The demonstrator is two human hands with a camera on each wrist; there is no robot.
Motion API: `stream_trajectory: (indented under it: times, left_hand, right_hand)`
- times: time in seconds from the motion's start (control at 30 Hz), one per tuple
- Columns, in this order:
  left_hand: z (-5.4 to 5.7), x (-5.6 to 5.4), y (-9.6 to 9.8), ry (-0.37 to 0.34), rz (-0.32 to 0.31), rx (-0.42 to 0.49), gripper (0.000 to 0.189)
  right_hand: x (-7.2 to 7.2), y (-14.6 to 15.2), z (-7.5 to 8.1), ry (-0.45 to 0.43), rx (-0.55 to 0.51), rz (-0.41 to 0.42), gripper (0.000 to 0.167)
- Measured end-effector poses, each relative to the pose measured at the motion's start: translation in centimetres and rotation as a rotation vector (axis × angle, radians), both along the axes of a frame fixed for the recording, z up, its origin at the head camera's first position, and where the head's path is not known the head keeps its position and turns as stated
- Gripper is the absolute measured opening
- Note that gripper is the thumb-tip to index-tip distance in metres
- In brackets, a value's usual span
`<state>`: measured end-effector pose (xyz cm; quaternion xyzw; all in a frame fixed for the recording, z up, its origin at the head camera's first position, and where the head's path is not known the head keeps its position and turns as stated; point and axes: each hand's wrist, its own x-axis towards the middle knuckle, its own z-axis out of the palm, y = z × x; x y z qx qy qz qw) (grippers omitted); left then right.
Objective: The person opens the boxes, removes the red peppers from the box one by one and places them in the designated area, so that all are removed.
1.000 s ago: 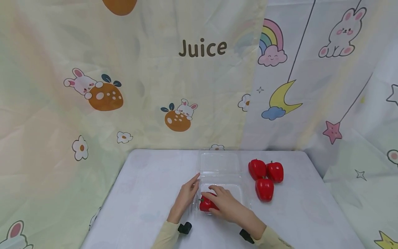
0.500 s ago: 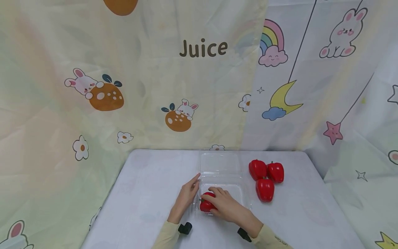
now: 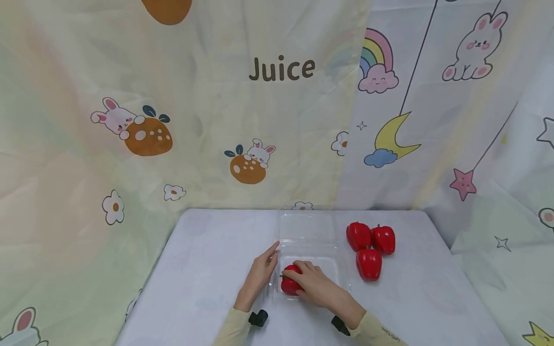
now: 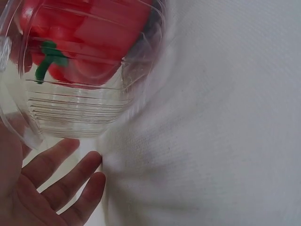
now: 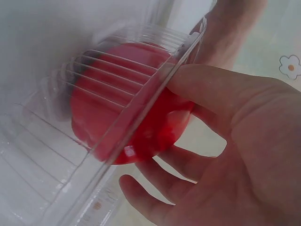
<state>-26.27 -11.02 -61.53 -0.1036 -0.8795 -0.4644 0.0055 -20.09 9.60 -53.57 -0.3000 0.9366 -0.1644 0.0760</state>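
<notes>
A clear plastic clamshell box (image 3: pixel 322 262) lies on the table, its lid (image 3: pixel 306 226) folded back away from me. Inside the box's near left part sits a red bell pepper (image 3: pixel 291 284) with a green stem. My right hand (image 3: pixel 318 287) grips it from the right, thumb and fingers on its sides, as the right wrist view also shows through the ribbed box wall. My left hand (image 3: pixel 259 270) is held along the box's left side with its fingers nearly straight. In the left wrist view the left fingers (image 4: pixel 70 186) lie close to the ribbed wall, with the pepper (image 4: pixel 89 37) behind it.
Right of the box are three more red bell peppers (image 3: pixel 369 264), grouped close together on the white table (image 3: pixel 216 240). A printed cloth (image 3: pixel 207 96) hangs behind the table and along its sides.
The pepper in the box has shifted slightly to the right and turned a little under my right hand. My left hand and the three other peppers stay in place.
</notes>
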Motion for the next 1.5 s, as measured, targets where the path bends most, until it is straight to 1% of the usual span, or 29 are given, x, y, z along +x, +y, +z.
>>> stream_trajectory:
  times: [0.23, 0.53, 0.87, 1.0, 1.23, 1.5]
  left_hand:
    - [0.0, 0.1, -0.1, -0.002, 0.003, -0.003, 0.045]
    - [0.0, 0.1, -0.3, 0.014, -0.006, -0.01, 0.045]
    - [0.0, 0.0, 0.0, -0.02, 0.013, -0.038, 0.045]
    - [0.0, 0.0, 0.0, -0.022, 0.008, -0.04, 0.045]
    - [0.0, 0.0, 0.0, -0.018, 0.008, -0.045, 0.045]
    - [0.1, -0.1, 0.0, -0.011, 0.012, -0.04, 0.045]
  right_hand:
    - [-0.4, 0.1, -0.5, -0.022, -0.004, -0.009, 0.073]
    - [-0.6, 0.2, -0.7, 0.007, 0.001, 0.009, 0.073]
    - [-0.8, 0.1, -1.0, 0.012, -0.019, 0.0, 0.066]
    - [-0.8, 0.1, -1.3, 0.03, -0.036, -0.007, 0.067]
    - [-0.7, 0.0, -1.1, 0.053, -0.058, -0.008, 0.067]
    - [-0.8, 0.1, -1.2, 0.045, -0.076, -0.024, 0.071]
